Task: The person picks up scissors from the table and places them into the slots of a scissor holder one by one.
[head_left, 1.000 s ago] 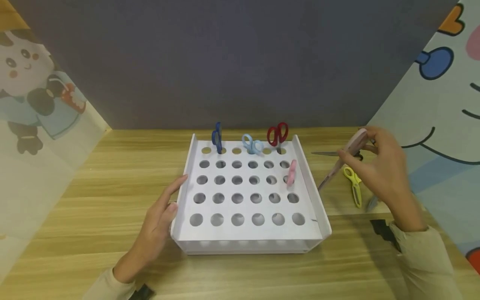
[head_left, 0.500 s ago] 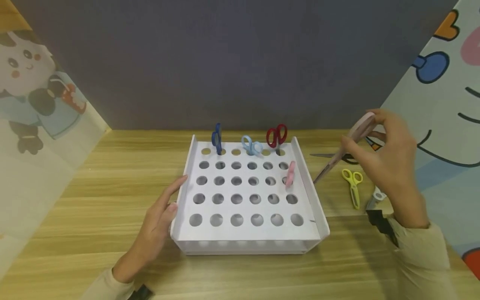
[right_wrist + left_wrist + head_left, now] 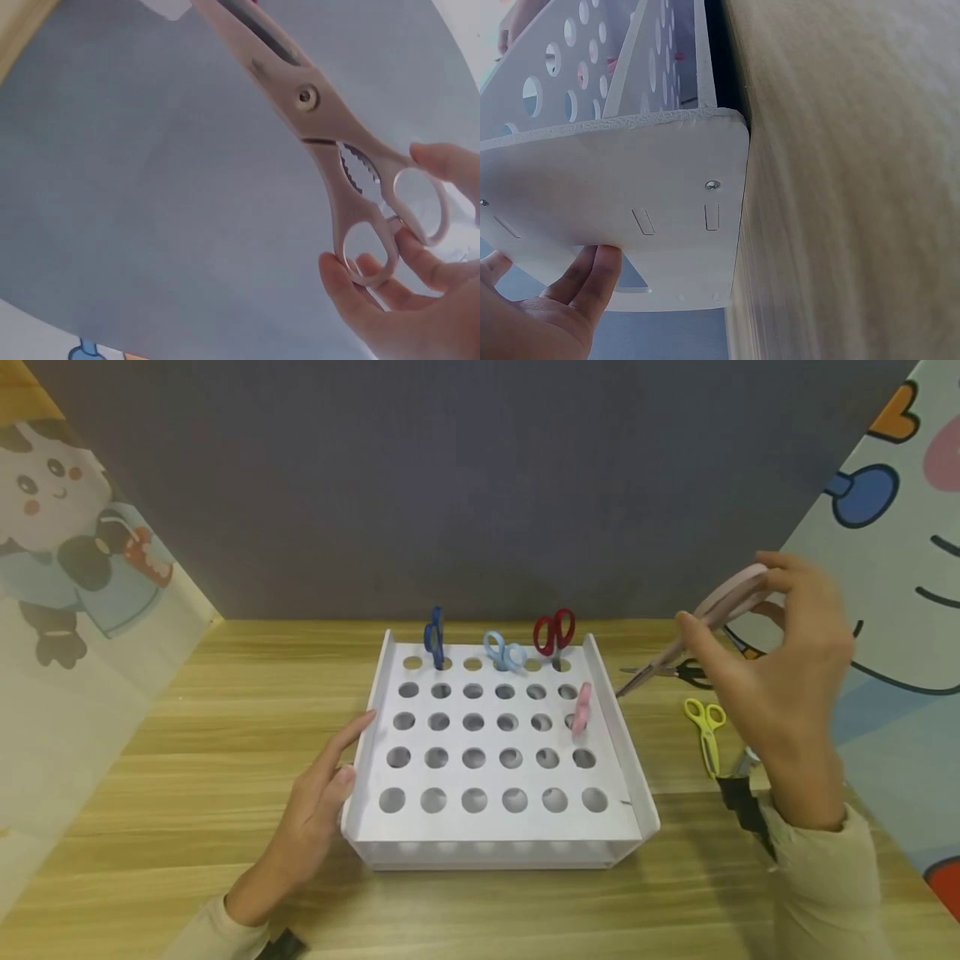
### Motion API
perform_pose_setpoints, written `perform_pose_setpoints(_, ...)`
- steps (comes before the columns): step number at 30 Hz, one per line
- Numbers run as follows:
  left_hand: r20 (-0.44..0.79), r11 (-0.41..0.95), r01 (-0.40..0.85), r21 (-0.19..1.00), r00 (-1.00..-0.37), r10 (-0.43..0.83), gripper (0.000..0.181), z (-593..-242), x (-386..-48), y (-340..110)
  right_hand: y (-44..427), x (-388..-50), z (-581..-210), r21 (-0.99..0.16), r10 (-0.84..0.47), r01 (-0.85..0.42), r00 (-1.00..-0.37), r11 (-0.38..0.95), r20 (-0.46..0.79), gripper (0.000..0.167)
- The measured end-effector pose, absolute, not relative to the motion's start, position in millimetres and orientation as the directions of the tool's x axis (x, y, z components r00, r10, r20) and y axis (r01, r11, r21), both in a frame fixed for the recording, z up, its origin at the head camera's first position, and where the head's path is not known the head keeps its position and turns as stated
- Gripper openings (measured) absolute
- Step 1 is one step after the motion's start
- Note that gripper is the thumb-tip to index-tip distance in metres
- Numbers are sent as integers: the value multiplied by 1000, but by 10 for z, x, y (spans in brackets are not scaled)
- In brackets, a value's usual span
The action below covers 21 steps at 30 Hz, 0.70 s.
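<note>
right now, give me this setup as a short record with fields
Left grip: touching the left side of the white rack
Right grip: holding pale pink scissors by the handles
Held pose: slanted, tips lowest, not in any hole
Back row: dark blue scissors, light blue scissors, red scissors
Third row from back: bright pink scissors, rightmost hole
Table, right of rack: yellow-green scissors, black-handled scissors, partly hidden grey item

My bare hands (image 3: 306, 802) emerge from plain pale beige sleeves (image 3: 828, 877), the right one loosely wrinkled, with a small black fitting (image 3: 737, 802) at each wrist.
</note>
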<state>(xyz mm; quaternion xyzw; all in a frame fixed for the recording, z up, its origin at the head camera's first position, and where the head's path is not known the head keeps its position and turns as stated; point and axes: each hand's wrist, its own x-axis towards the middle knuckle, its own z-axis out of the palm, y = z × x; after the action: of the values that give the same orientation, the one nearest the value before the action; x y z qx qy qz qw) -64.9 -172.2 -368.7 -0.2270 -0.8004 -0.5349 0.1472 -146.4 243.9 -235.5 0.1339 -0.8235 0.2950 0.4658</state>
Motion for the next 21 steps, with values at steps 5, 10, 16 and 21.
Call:
perform_pose_setpoints(5, 477, 327, 519, 790, -855, 204, 53, -3688, -649, -1728, 2344, -1396, -2277, -374, 114, -523, -462, 765, 879, 50)
perform_pose_setpoints(10, 474, 322, 517, 793, -856, 206, 54, -3686, -651, -1730, 2244, -1351, -2242, -419, 217, -594, -382, 687, 898, 52)
perform_pose_setpoints(16, 475, 323, 518, 792, -855, 207, 54, -3687, -657, -1730, 2128, -1305, -2213, -450, 285, -690, -348, 567, 893, 53)
perform_pose_setpoints(21, 469, 325, 513, 794, -858, 208, 54, -3697, -660, -1731, 2009, -1245, -2225, -464, 262, -738, -383, 490, 886, 51)
